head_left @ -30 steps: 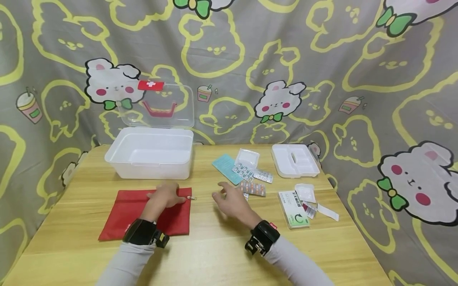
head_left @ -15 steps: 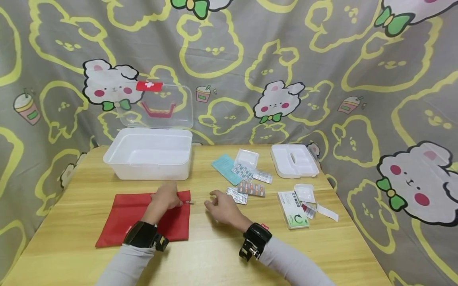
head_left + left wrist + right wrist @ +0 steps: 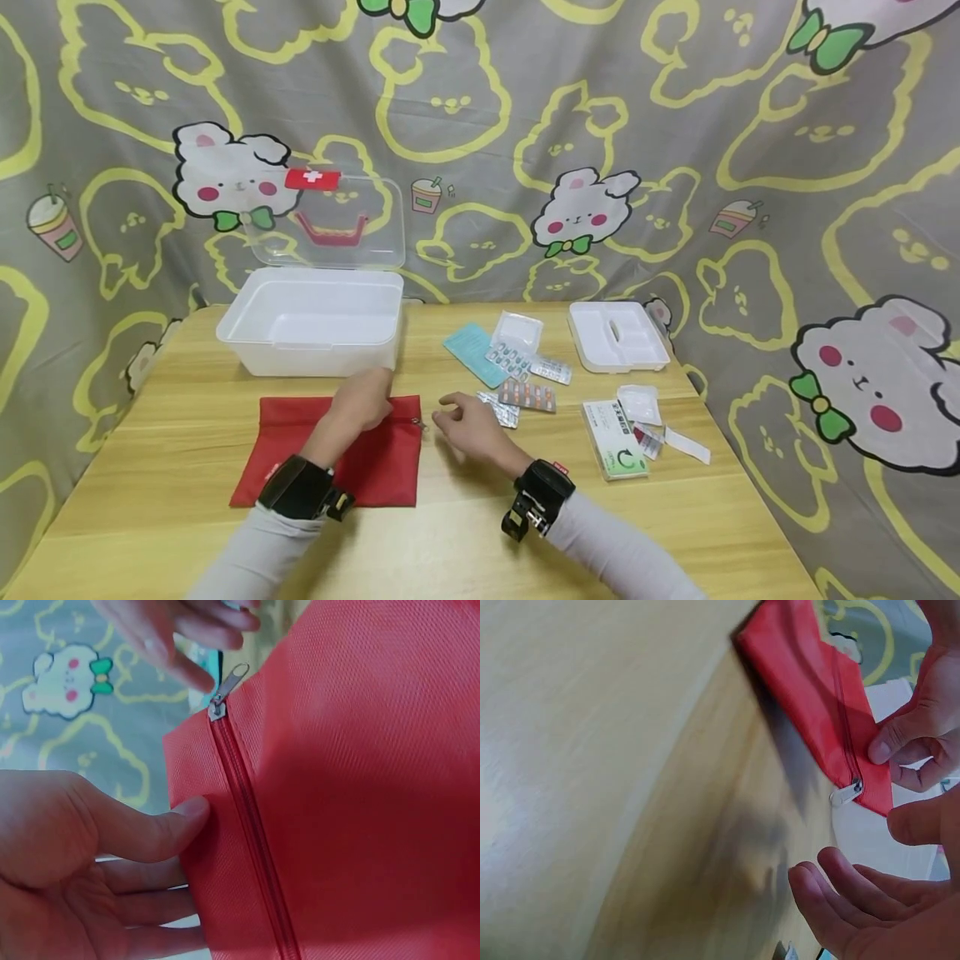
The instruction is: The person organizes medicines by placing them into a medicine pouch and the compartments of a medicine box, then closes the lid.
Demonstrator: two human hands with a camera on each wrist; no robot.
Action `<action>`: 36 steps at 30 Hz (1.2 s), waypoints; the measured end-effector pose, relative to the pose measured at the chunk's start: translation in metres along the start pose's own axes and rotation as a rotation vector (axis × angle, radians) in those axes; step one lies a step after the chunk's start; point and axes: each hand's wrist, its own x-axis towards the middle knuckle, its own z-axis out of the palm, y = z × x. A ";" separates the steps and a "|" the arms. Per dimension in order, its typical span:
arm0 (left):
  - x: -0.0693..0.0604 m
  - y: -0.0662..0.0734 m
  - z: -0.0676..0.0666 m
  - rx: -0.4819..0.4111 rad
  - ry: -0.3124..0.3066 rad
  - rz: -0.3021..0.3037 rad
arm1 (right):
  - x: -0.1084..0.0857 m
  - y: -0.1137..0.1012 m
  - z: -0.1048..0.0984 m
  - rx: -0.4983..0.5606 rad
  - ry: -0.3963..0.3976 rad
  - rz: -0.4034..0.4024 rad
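- Grey cloth with yellow outlines and white cartoon rabbits (image 3: 480,92) hung behind your pale wooden table (image 3: 450,550).
- You had the flat red fabric pouch (image 3: 390,467) in front of you, near the table's left half, just before the translucent white plastic box (image 3: 322,360), whose clear lid with a red handle (image 3: 384,229) stood raised.
- Your left hand (image 3: 362,402) pinched the pouch's zipped edge, thumb on the near face and fingers behind it.
- Your right hand (image 3: 472,427) held nothing; its fingers were parted and loosely bent, near the silver metal zip pull (image 3: 234,679) without gripping it.
- That pull sat at the pouch's right end. Judging by the line of teeth, the zip looked fastened along the stretch that showed, so that part seemed done, though you could not be sure from these views. What the pouch contained, if anything, was hidden.
- Apart from it lay a blue-green flat packet (image 3: 472,348), a white square packet (image 3: 519,327), a blister of green-and-white capsules (image 3: 508,358), a grey blister with orange pills (image 3: 527,396) and a silver foil blister (image 3: 502,414).
- Farther right you had a white compartment tray (image 3: 581,333) and a white-and-green carton (image 3: 617,442).
- As far as these views showed, none of those was packed: the pouch and the medicines were all outside the box, so any stowing there appeared not yet done.
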 end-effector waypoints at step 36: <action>0.001 0.053 -0.021 -0.022 0.139 0.182 | 0.006 -0.023 -0.040 0.200 0.019 0.032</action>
